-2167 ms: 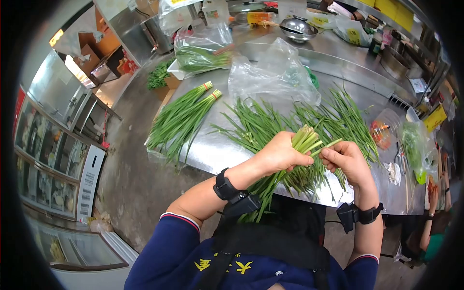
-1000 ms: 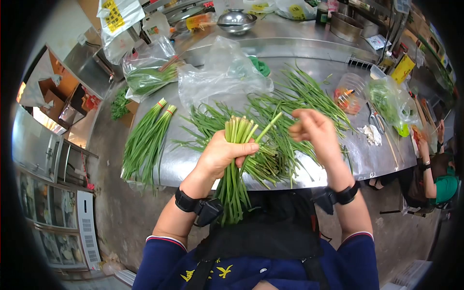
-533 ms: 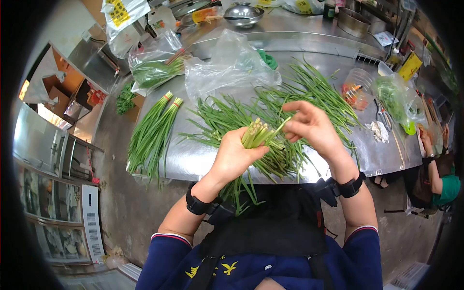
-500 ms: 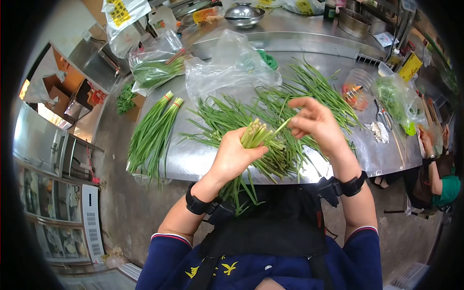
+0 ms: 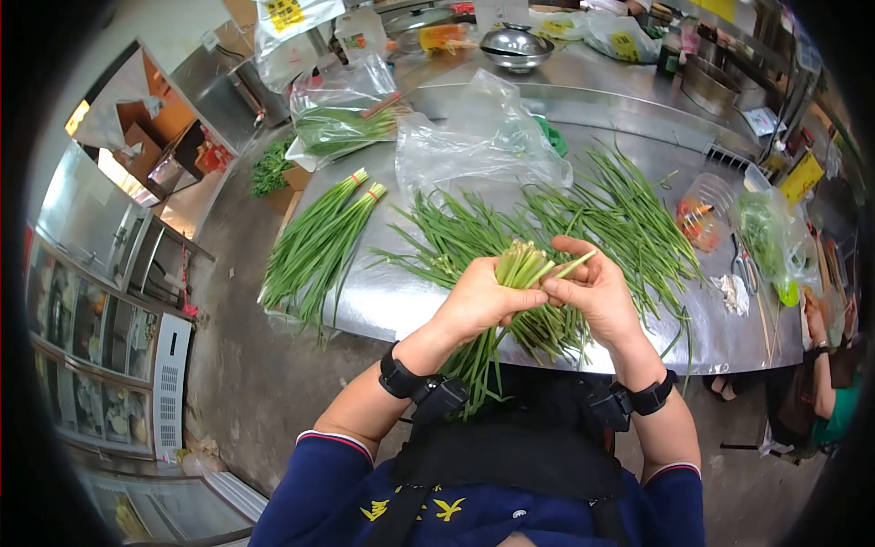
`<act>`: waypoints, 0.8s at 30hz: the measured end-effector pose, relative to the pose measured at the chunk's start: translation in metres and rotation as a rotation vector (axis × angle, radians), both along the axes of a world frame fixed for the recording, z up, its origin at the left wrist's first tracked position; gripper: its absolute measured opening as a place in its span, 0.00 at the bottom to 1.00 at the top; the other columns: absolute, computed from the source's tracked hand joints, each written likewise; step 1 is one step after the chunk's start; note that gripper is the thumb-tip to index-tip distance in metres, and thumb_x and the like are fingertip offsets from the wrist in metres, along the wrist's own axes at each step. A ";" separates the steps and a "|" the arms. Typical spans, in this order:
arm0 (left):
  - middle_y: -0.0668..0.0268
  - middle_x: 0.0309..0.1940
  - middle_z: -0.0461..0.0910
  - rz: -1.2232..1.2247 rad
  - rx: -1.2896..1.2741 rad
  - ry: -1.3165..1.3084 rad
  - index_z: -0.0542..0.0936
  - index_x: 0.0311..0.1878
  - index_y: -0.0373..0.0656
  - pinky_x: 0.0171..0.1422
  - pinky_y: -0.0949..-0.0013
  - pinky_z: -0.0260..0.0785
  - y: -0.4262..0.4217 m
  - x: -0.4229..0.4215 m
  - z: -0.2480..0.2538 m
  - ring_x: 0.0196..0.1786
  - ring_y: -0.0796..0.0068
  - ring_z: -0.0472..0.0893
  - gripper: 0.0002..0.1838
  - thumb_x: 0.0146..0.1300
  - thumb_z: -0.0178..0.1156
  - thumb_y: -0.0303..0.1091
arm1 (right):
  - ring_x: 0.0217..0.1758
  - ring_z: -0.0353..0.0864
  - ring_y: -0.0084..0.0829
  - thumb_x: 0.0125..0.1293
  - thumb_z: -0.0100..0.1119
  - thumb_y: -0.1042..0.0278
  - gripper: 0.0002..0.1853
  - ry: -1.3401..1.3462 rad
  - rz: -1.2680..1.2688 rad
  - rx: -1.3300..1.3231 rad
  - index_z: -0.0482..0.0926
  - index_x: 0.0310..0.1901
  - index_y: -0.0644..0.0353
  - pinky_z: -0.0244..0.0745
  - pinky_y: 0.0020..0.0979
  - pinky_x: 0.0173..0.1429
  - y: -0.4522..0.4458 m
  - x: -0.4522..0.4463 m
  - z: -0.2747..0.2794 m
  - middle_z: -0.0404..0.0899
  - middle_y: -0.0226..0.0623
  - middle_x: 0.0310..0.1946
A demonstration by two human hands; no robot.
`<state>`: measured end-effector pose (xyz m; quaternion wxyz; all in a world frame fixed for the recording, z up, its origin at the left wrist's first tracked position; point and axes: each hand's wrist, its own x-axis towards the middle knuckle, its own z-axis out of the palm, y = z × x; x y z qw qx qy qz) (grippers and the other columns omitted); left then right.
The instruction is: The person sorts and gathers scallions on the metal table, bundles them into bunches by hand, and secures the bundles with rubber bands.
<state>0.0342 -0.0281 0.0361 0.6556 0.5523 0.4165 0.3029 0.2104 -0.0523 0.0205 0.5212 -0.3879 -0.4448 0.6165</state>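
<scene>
Stalks (image 5: 521, 267), slender and pale-ended, are clamped in the left hand (image 5: 476, 299) over the near edge of the steel surface (image 5: 378, 294); one stalk (image 5: 576, 263) crosses the right hand (image 5: 597, 299), its grip, closed or apart, unclear. Leftward, smooth metal separates loose leaves (image 5: 456, 226) from red-banded bunches (image 5: 312, 239).

The person's bare left hand (image 5: 480, 296) hides the middle of a bundle of slender, pale-ended green stalks (image 5: 521, 265). The top edge cuts off a yellow-printed white plastic bag (image 5: 296, 20); the dark right rim swallows part of a co-worker's green sleeve (image 5: 837, 412).
</scene>
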 end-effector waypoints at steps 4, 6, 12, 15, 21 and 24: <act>0.71 0.24 0.76 -0.011 -0.031 -0.035 0.77 0.34 0.38 0.20 0.81 0.59 -0.001 -0.005 0.000 0.18 0.86 0.68 0.10 0.49 0.67 0.29 | 0.32 0.78 0.23 0.55 0.61 0.79 0.24 0.028 -0.026 0.010 0.66 0.54 0.68 0.73 0.23 0.37 0.010 0.014 0.004 0.78 0.36 0.31; 0.72 0.20 0.72 0.027 -0.017 -0.015 0.75 0.31 0.38 0.19 0.81 0.59 -0.001 -0.006 0.009 0.16 0.84 0.68 0.11 0.48 0.68 0.29 | 0.29 0.76 0.22 0.55 0.62 0.76 0.24 0.022 -0.131 0.064 0.66 0.53 0.67 0.72 0.22 0.36 0.018 0.028 0.010 0.78 0.36 0.30; 0.72 0.19 0.71 0.051 0.009 -0.147 0.75 0.30 0.38 0.20 0.79 0.58 -0.002 -0.014 0.027 0.17 0.84 0.67 0.09 0.50 0.67 0.29 | 0.28 0.75 0.21 0.57 0.62 0.68 0.24 0.081 -0.338 0.107 0.67 0.53 0.67 0.71 0.20 0.34 0.019 0.063 0.041 0.78 0.35 0.29; 0.72 0.19 0.71 0.026 0.006 -0.186 0.74 0.31 0.38 0.21 0.79 0.59 -0.004 -0.005 0.027 0.17 0.84 0.67 0.10 0.51 0.67 0.29 | 0.35 0.78 0.22 0.57 0.62 0.72 0.25 -0.019 -0.167 0.163 0.66 0.56 0.66 0.73 0.21 0.37 0.000 0.012 0.048 0.79 0.36 0.33; 0.64 0.26 0.76 0.021 0.005 -0.274 0.74 0.41 0.36 0.22 0.80 0.62 -0.007 0.002 0.028 0.18 0.82 0.70 0.13 0.55 0.63 0.31 | 0.36 0.78 0.21 0.55 0.62 0.75 0.25 -0.083 0.007 0.142 0.66 0.54 0.66 0.72 0.22 0.41 0.005 0.009 0.053 0.79 0.34 0.33; 0.62 0.30 0.78 -0.050 0.010 -0.292 0.74 0.46 0.37 0.23 0.80 0.62 -0.005 0.000 0.026 0.20 0.83 0.70 0.16 0.58 0.61 0.34 | 0.32 0.77 0.21 0.55 0.61 0.76 0.24 -0.076 0.032 0.152 0.65 0.53 0.68 0.72 0.22 0.40 0.004 0.002 0.054 0.79 0.35 0.30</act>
